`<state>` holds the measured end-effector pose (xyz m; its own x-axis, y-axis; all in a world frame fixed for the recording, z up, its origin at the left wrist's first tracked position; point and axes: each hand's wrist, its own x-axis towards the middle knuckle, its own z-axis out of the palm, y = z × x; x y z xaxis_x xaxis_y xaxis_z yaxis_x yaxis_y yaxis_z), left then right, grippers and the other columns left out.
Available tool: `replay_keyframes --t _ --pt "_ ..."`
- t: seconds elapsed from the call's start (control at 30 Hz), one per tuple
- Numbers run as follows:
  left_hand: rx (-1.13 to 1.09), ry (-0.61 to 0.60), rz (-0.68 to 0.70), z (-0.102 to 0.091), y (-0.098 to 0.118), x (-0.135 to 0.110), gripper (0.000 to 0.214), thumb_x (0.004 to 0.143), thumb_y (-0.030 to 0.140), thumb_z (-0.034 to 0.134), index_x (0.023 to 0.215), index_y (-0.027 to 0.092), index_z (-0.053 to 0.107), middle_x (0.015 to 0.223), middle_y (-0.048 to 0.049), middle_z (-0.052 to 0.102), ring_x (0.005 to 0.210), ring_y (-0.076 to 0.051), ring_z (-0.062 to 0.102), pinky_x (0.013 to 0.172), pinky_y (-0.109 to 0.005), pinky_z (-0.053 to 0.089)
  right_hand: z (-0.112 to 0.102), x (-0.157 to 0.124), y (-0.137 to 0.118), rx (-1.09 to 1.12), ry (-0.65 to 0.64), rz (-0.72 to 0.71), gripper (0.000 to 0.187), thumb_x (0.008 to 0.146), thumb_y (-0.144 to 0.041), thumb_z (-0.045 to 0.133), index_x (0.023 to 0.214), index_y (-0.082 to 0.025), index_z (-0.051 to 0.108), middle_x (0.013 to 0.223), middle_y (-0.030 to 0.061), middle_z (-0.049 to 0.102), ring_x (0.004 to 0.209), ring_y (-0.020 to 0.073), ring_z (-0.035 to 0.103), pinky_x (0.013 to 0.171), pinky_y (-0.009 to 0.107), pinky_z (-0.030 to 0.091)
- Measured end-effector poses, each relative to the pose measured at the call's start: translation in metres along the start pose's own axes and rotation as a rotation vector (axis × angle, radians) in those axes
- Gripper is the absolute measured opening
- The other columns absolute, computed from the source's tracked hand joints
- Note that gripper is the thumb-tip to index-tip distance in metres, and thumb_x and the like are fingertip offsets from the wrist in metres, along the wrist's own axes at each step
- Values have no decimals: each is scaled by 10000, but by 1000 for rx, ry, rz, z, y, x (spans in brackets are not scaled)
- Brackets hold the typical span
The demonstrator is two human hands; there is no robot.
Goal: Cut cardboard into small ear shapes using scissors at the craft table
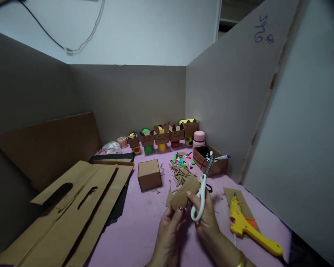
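Place: craft workshop bay | grey partitions [133, 92] left, far and right | pink worktop [139, 222] | cardboard sheets [72, 222] near left | cardboard scraps [180, 174] mid-worktop | glue gun [239, 220] near right | handmade figures [161, 137] far

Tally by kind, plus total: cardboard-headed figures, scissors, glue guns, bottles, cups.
Cardboard-headed figures: 5
Scissors, in the right hand: 1
Yellow glue gun: 1
Pink bottle: 1
Cup: 1
Total: 9
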<state>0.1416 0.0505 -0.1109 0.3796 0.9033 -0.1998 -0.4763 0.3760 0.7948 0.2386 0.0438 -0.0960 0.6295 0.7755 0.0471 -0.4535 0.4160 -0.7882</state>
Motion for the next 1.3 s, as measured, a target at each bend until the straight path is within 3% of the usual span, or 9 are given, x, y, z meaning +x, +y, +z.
replay_keyframes --t 0.17,0.33,0.57,0.73,0.93,1.13,1.3 --pt "-50 24 64 4 9 -8 380 648 326 789 984 158 732 989 -108 748 883 -239 667 770 -306 492 4 -8 3 -27 -71 29 470 603 -272 785 997 -240 530 824 -29 628 691 161 588 608 260 481" --pt "-34 106 99 2 29 -9 259 603 281 803 835 173 762 874 -64 767 829 -203 660 767 -276 482 4 -6 -3 -78 -175 50 524 578 -266 808 1023 -215 535 738 -42 606 613 133 552 613 256 481" --pt "132 54 157 -6 36 -7 273 647 310 774 889 185 764 880 -57 762 853 -190 620 773 -252 442 2 0 -8 -163 -216 0 528 592 -242 781 1054 -212 528 709 -46 589 565 122 520 499 223 428" --pt "234 125 212 -3 37 -10 304 608 351 790 870 198 770 848 -49 753 780 -192 581 714 -254 418 1 3 -7 -239 -208 -77 475 603 -218 743 1027 -218 528 874 17 664 751 188 621 667 297 514" --pt "164 174 152 1 35 -13 283 601 375 783 791 167 766 652 -21 688 658 -164 538 620 -243 396 -3 6 -3 -381 -185 -248 453 639 -196 691 1054 -217 512 950 49 707 838 221 667 744 335 530" --pt "-34 164 15 2 34 -14 259 518 294 837 730 162 764 653 -9 688 654 -133 560 632 -220 425 -19 15 -3 -565 -125 -435 402 652 -130 659 1039 -218 594 955 36 717 870 210 654 811 316 478" --pt "30 171 18 -4 41 -11 197 507 273 834 630 148 745 603 -15 682 596 -122 554 590 -212 420 -20 24 -6 -624 -141 -436 381 666 -147 632 1042 -200 601 1002 63 711 898 222 652 810 316 479"
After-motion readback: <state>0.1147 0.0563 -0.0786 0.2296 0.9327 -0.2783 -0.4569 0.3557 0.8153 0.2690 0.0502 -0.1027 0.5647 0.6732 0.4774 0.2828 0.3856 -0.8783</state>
